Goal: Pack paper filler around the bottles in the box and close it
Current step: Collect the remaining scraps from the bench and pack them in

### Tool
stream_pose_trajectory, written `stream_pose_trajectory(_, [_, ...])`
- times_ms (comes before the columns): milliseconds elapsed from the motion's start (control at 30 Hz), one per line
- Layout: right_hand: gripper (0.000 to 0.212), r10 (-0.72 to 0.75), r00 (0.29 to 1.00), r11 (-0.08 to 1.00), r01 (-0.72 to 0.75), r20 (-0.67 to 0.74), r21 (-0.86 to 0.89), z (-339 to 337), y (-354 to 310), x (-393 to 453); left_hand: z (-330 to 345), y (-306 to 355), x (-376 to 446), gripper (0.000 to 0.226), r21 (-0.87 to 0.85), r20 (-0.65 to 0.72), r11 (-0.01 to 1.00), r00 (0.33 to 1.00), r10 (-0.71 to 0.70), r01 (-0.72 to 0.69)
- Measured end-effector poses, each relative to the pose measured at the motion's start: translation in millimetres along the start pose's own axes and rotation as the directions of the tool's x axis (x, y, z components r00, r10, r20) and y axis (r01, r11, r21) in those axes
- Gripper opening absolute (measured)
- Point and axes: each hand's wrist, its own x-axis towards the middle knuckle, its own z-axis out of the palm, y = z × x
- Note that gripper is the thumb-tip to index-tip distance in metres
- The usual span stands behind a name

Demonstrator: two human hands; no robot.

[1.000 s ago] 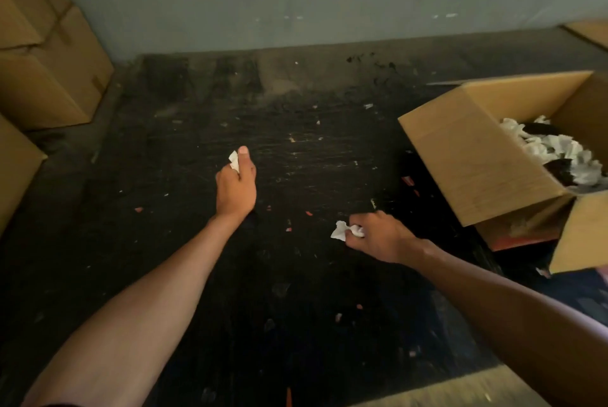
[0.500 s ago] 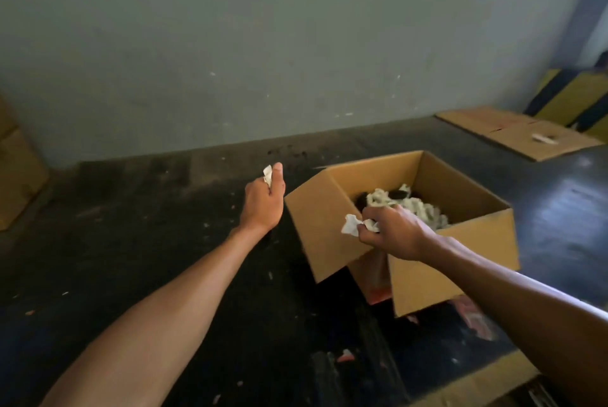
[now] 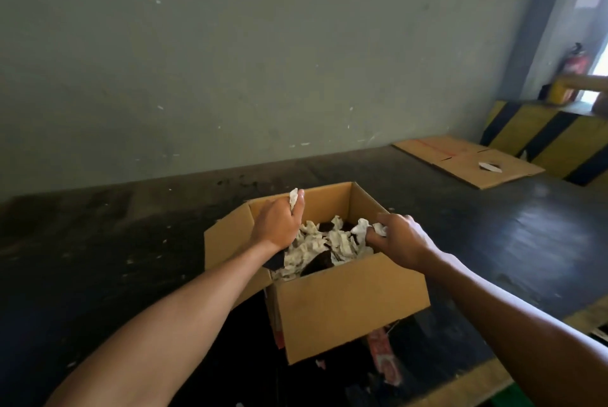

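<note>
I see an open brown cardboard box [image 3: 348,304] sitting on a dark floor [image 3: 98,258] near a grey-green wall [image 3: 230,61]. Inside lies crumpled white paper filler [image 3: 316,247], with dark bottle shapes [image 3: 320,263] showing between the pieces. My left hand [image 3: 276,225] is over the box's left edge, its grip closed on a small white paper scrap [image 3: 293,196]. My right hand [image 3: 399,238] is over the box's right side, fingers pinching another white paper wad [image 3: 365,228].
</note>
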Motion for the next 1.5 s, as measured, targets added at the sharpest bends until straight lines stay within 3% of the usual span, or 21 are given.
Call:
stream_pose_trajectory(167, [0.022,-0.008,0.996,0.999,0.003,0.087,0.051,9.4,18.0,41.2,39.6,-10.4,30.6,0.061,0.064,0.028,0.997,0.999,-0.036,0.034])
stream_pose_trajectory(367, [0.012,-0.022,0.95,1.0,0.017,0.31,0.018,32.4,36.3,104.2,84.5,-38.1,60.8,0.063,0.051,0.183,0.967,0.95,-0.255,0.25])
stream_pose_trajectory(533, [0.035,-0.026,0.834,0.987,0.11,0.551,-0.12,52.0,40.6,144.3,97.2,-65.3,74.8,0.052,0.199,0.397,0.894,0.801,-0.447,0.401])
stream_pose_trajectory(633, [0.027,-0.079,0.787,0.982,0.169,0.613,-0.09,58.0,48.7,166.7,93.6,-73.5,82.3,0.052,0.323,0.554,0.869,0.67,-0.494,0.374])
stream_pose_trajectory(733, [0.02,-0.133,0.781,0.985,0.174,0.61,-0.007,62.3,56.3,193.0,90.7,-74.6,87.0,0.048,0.42,0.67,0.841,0.508,-0.541,0.341])
stream_pose_trajectory(867, [0.027,-0.145,0.809,0.989,0.109,0.569,0.097,84.4,65.7,217.8,95.4,-77.3,79.1,0.057,0.482,0.691,0.799,0.405,-0.599,0.361])
stream_pose_trajectory(900, [0.035,-0.136,0.781,0.99,0.126,0.609,0.059,94.8,68.7,221.7,98.0,-76.9,74.4,0.062,0.484,0.692,0.785,0.38,-0.614,0.386])
stream_pose_trajectory(967, [0.052,-0.098,0.626,0.955,0.278,0.773,-0.104,120.6,76.6,222.8,106.1,-77.9,62.2,0.071,0.505,0.702,0.756,0.311,-0.641,0.417])
stream_pose_trajectory(1033, [0.059,-0.042,0.488,0.923,0.353,0.872,-0.153,151.3,87.5,219.1,119.9,-81.1,43.8,0.075,0.557,0.692,0.721,0.25,-0.677,0.412])
stream_pose_trajectory(1133, [0.069,-0.001,0.438,0.924,0.344,0.899,-0.167,182.4,96.9,215.4,141.6,-91.0,18.6,0.076,0.639,0.619,0.655,0.236,-0.749,0.404])
stream_pose_trajectory(1267, [0.07,-0.069,0.335,0.9,0.427,0.94,-0.086,166.2,89.0,236.3,143.4,-86.6,10.7,0.076,0.647,0.582,0.605,0.212,-0.785,0.464])
stream_pose_trajectory(1367, [0.059,-0.11,0.382,0.915,0.4,0.918,-0.057,133.7,79.3,260.8,138.3,-73.4,12.3,0.076,0.607,0.591,0.624,0.246,-0.768,0.492])
stream_pose_trajectory(1500, [0.042,-0.174,0.613,0.942,0.331,0.771,-0.05,126.7,78.5,276.2,124.5,-51.5,36.7,0.064,0.72,0.504,0.571,0.269,-0.821,0.395])
